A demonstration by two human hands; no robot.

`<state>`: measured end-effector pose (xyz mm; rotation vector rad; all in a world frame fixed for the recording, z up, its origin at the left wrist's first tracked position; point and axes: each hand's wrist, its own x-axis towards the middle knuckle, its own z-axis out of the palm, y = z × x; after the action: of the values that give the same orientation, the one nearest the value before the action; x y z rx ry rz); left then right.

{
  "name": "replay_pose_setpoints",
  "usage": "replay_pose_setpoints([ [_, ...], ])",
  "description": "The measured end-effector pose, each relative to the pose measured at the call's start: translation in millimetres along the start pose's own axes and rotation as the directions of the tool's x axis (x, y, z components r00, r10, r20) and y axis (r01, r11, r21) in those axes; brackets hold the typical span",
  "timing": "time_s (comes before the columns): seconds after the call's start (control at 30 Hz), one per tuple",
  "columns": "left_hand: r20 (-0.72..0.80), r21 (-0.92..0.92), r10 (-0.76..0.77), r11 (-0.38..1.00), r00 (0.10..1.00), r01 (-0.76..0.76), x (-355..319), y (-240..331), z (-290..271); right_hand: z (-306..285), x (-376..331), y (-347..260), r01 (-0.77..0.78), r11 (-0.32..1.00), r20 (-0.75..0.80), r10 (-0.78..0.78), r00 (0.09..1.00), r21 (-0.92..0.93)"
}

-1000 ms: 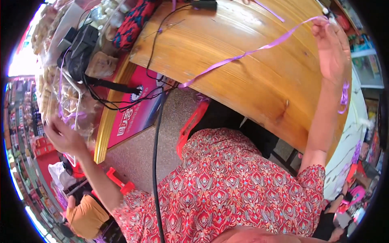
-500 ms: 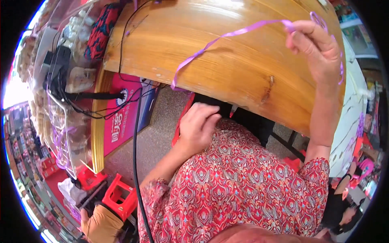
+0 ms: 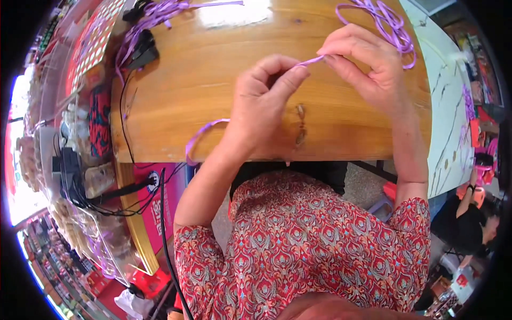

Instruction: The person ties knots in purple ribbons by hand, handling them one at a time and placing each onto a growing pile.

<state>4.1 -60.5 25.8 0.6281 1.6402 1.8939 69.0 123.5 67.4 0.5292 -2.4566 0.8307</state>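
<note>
- One purple ribbon [image 3: 312,61] stretches between left hand [image 3: 257,105] and right hand [image 3: 384,66], above a glossy wooden bench [image 3: 176,106].
- Left hand: thumb and forefinger pinched on the ribbon.
- Right hand: fingertips closed on its other end.
- Beyond the right hand lie loose purple coils [image 3: 396,33].
- Beside the left forearm, a purple strip [image 3: 207,126] reaches the near edge.

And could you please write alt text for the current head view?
A person's left hand and right hand pinch a purple ribbon between them over a wooden table. Farther back lie a left heap and a right heap of more ribbon.
</note>
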Motion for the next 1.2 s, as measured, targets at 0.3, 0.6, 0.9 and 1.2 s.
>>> replay_pose_setpoints([
  [0.3,0.031,0.046,-0.075,0.996,0.997,0.074,35.0,11.5,2.9,-0.7,-16.4,25.1,-0.081,0.991,-0.141,0.066,0.988,-0.104],
  [0.6,0.066,0.301,0.294,0.905,0.954,-0.3,69.7,-21.5,9.5,-3.4,-30.6,35.3,-0.485,0.699,0.251,0.417,0.874,0.525],
  [0.9,-0.019,-0.38,-0.074,0.923,0.997,0.061,60.9,-25.5,28.7,23.7,-37.2,47.9,-0.259,-0.104,0.275,0.521,0.808,0.96],
  [1.2,-0.062,-0.291,0.07,0.953,0.996,-0.085,53.5,-33.3,33.0,29.1,-30.2,46.1,-0.223,0.938,-0.193,0.279,0.941,0.266],
])
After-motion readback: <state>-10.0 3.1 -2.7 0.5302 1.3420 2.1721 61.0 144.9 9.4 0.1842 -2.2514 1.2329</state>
